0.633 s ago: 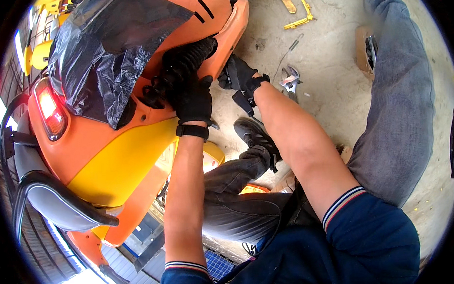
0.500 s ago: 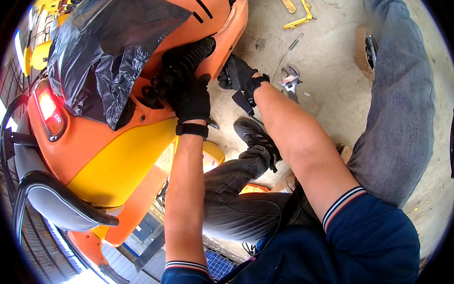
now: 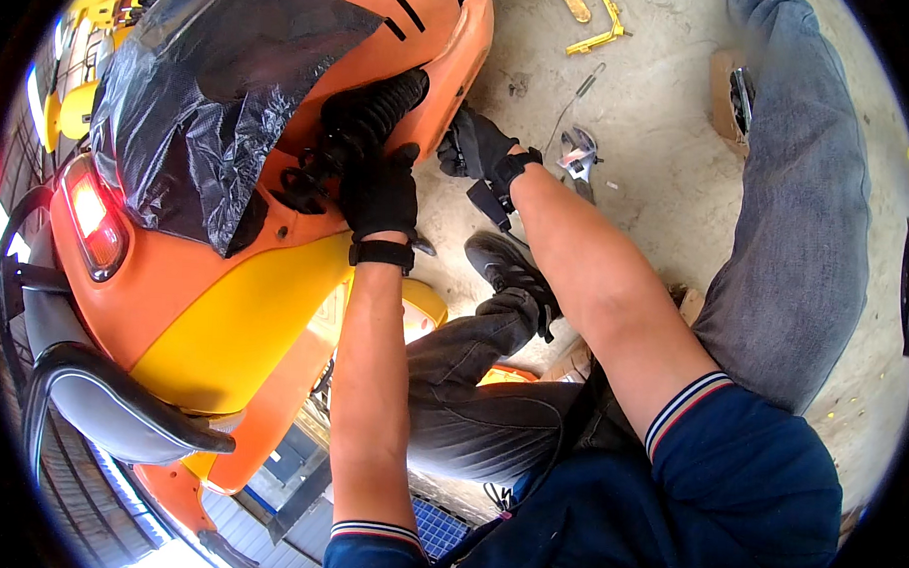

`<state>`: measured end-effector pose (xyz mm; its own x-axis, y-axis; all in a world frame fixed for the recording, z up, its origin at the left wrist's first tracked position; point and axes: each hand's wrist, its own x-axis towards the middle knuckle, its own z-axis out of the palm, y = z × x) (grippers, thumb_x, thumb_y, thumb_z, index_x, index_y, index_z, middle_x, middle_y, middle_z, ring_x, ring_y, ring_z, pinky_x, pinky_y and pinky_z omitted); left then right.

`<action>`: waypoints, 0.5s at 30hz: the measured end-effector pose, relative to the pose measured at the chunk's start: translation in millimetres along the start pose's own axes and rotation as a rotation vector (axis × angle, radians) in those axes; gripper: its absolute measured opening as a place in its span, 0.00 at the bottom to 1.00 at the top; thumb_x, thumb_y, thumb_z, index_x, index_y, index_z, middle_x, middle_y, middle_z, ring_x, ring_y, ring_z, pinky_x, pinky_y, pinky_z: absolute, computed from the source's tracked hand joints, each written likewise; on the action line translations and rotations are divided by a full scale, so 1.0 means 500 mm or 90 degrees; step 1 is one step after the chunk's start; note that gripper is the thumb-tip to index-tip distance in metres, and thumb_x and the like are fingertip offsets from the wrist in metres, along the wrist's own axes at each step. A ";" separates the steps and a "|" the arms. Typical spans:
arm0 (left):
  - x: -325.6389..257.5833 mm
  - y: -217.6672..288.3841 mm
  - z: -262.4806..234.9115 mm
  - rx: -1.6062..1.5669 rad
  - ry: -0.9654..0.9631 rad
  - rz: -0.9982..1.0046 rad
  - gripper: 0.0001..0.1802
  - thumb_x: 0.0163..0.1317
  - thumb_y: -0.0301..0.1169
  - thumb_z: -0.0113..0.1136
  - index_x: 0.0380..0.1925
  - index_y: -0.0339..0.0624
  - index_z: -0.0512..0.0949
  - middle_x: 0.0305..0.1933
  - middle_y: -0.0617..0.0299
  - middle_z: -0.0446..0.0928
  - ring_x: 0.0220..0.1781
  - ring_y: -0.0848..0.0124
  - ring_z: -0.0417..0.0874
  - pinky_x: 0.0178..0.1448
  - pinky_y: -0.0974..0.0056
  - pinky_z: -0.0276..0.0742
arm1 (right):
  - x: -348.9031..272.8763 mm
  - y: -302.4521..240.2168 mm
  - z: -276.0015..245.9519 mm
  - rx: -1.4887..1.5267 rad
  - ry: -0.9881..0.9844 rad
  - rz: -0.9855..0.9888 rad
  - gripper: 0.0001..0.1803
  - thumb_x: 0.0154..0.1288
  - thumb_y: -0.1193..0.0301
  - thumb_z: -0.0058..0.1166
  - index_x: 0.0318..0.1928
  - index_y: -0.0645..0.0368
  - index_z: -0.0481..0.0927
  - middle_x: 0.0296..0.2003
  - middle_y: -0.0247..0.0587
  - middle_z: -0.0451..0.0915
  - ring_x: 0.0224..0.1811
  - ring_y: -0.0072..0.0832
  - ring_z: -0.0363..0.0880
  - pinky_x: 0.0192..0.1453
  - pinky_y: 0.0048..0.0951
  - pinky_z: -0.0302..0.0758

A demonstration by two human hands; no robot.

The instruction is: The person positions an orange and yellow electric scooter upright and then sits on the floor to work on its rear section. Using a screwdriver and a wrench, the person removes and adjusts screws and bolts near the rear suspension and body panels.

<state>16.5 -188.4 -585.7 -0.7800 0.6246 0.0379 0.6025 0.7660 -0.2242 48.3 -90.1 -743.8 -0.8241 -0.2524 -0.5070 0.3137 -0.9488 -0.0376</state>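
An orange and yellow scooter body lies in front of me, its rear wrapped in black plastic sheet. A black coiled shock absorber runs along the orange side panel. My left hand, in a black glove, rests against the lower end of the shock absorber, fingers curled on it. My right hand, also gloved in black, reaches under the edge of the orange panel; its fingertips are hidden there.
Yellow tools and a small metal part lie on the concrete floor. The red tail light and black grab rail sit at left. My legs, in grey trousers with a black shoe, fill the right and lower middle.
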 end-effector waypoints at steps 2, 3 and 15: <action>0.003 -0.002 0.003 0.001 -0.044 -0.018 0.24 0.60 0.49 0.58 0.43 0.38 0.77 0.45 0.44 0.78 0.49 0.49 0.77 0.49 0.54 0.73 | 0.005 0.004 -0.008 0.005 -0.010 0.001 0.24 0.62 0.39 0.45 0.29 0.46 0.74 0.17 0.29 0.68 0.16 0.25 0.64 0.22 0.27 0.68; 0.003 -0.004 0.004 0.001 -0.065 -0.027 0.25 0.60 0.50 0.58 0.43 0.38 0.77 0.46 0.45 0.78 0.49 0.49 0.77 0.49 0.54 0.73 | 0.002 0.001 -0.004 0.018 -0.013 0.010 0.24 0.62 0.39 0.46 0.29 0.46 0.74 0.17 0.29 0.67 0.16 0.25 0.65 0.22 0.27 0.68; 0.005 0.005 -0.011 -0.077 -0.081 -0.056 0.29 0.61 0.51 0.56 0.49 0.36 0.74 0.53 0.42 0.74 0.57 0.49 0.72 0.57 0.55 0.69 | -0.014 -0.011 0.004 0.026 -0.006 0.023 0.20 0.66 0.45 0.46 0.30 0.46 0.72 0.19 0.29 0.70 0.16 0.25 0.67 0.22 0.27 0.67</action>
<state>16.9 -184.0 -580.9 -0.8412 0.5356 -0.0736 0.5407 0.8344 -0.1072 51.6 -83.3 -738.2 -0.8173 -0.2879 -0.4991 0.3241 -0.9459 0.0150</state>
